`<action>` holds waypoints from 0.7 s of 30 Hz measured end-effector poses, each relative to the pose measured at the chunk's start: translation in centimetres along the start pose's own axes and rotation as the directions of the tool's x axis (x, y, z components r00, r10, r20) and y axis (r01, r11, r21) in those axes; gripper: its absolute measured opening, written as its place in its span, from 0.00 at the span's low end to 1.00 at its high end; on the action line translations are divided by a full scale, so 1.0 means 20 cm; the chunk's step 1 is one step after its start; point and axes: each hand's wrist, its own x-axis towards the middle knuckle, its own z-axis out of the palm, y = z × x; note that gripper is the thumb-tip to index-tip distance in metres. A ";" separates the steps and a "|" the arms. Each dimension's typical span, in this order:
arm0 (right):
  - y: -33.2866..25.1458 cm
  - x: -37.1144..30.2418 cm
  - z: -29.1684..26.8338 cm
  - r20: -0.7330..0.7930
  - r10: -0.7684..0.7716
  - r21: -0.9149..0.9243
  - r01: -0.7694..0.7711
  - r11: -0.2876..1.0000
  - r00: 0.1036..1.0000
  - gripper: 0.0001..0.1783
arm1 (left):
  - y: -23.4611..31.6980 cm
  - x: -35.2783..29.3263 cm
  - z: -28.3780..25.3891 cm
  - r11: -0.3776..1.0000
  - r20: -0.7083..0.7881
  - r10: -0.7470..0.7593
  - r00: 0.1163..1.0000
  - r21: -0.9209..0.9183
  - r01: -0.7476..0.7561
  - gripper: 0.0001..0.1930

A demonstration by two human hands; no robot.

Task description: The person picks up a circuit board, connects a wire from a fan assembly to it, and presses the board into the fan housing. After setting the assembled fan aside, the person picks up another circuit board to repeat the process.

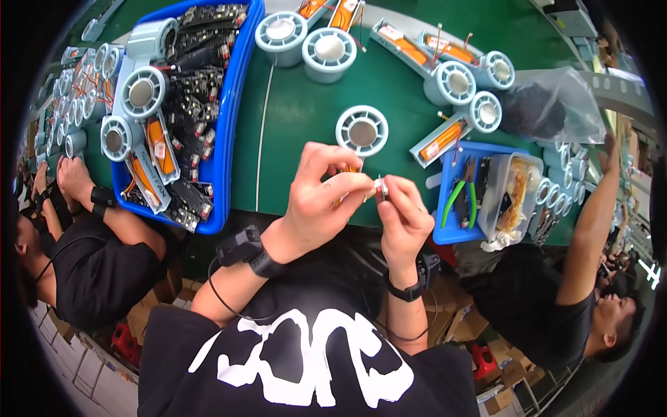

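Note:
At the middle of the bench, my left hand [323,191] is closed, thumb and forefinger pinching a small white connector [379,183]. My right hand [404,217] meets it there, its thumb and fingertips pressed on the small piece's other side, which is too small to make out. Just beyond my left hand sits a light-blue round fan-like housing [362,131] with a grey disc in its centre. A bit of orange shows between it and my fingers; whatever lies under the left hand is hidden.
A blue bin [224,132] of dark circuit boards and housings stands left. Light-blue housings [329,50] with orange battery packs lie beyond. On the right, a blue tray [445,208] holds green-handled cutters [461,201] and a clear tub [511,201], near a plastic bag [580,104]. Co-workers sit either side.

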 end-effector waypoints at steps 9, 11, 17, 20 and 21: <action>-0.04 0.14 -0.10 0.154 -0.018 -0.065 0.028 0.998 0.988 0.22 | -0.04 0.03 -0.03 0.999 0.164 0.034 0.986 -0.005 -0.033 0.13; -0.06 0.17 -0.13 0.216 0.012 -0.070 0.003 0.998 0.976 0.21 | -0.06 0.05 -0.03 0.997 0.173 0.080 0.982 -0.034 -0.075 0.14; -0.09 0.19 -0.15 0.289 0.049 -0.058 -0.034 0.998 0.956 0.21 | -0.10 0.09 -0.07 0.982 0.204 0.187 0.961 -0.023 -0.186 0.12; -0.10 0.21 -0.15 0.314 0.049 -0.077 -0.026 0.997 0.948 0.22 | -0.11 0.09 -0.06 0.979 0.186 0.205 0.961 -0.041 -0.201 0.15; -0.11 0.22 -0.14 0.319 0.047 -0.075 -0.024 0.997 0.946 0.22 | -0.12 0.08 -0.06 0.979 0.182 0.205 0.962 -0.037 -0.202 0.15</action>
